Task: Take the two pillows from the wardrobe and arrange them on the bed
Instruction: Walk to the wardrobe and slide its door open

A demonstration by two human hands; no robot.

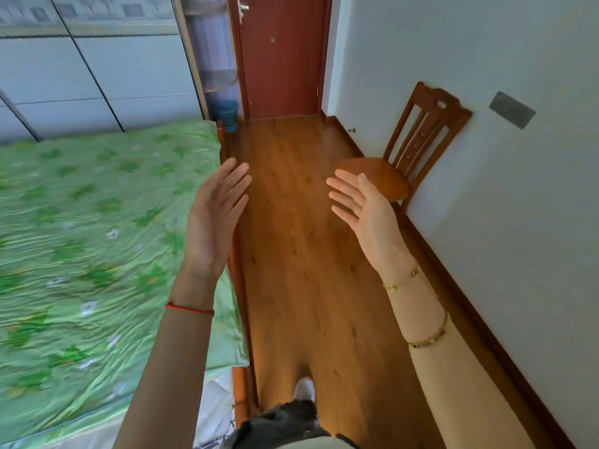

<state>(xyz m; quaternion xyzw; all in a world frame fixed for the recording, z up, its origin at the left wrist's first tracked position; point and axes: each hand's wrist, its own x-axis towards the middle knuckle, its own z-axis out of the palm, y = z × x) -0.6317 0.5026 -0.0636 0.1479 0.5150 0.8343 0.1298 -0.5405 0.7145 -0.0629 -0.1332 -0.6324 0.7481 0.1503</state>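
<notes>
- left hand (214,218): raised over the bed's floor-side edge, palm turned inward, fingers straight and slightly spread, holding nothing; red cord (189,309) round the wrist
- right hand (363,205): raised over the floor in front of the chair seat, palm facing the left hand, fingers straight and fanned, holding nothing; two gold bracelets, one (400,281) at the wrist, one (428,338) farther up the forearm
- the two hands are well apart and touch no object
- bed (81,238): fills the left of the view; rumpled green floral sheet, blurred; wooden rail (240,286) along its floor-side edge
- wardrobe (97,76): beyond the bed's far edge; pale sliding panels with dark dividing strips, shut across all that shows; open shelf column (214,59) at its door-side end
- pillows: whereabouts cannot be told from this view
- blue basket (228,115): on the floor at the bed's far corner, between shelf column and door
- door (282,59): reddish-brown, shut, at the floor's far edge; metal handle (242,8) near its top left
- chair (385,179): wooden, at the floor's right edge, slatted back against the wall (486,222)
- grey plate (511,110): on the wall, just beside the chair back
- floor (301,254): brown wood planks, between bed and wall
- white shoe (304,388): at the floor's near edge
</notes>
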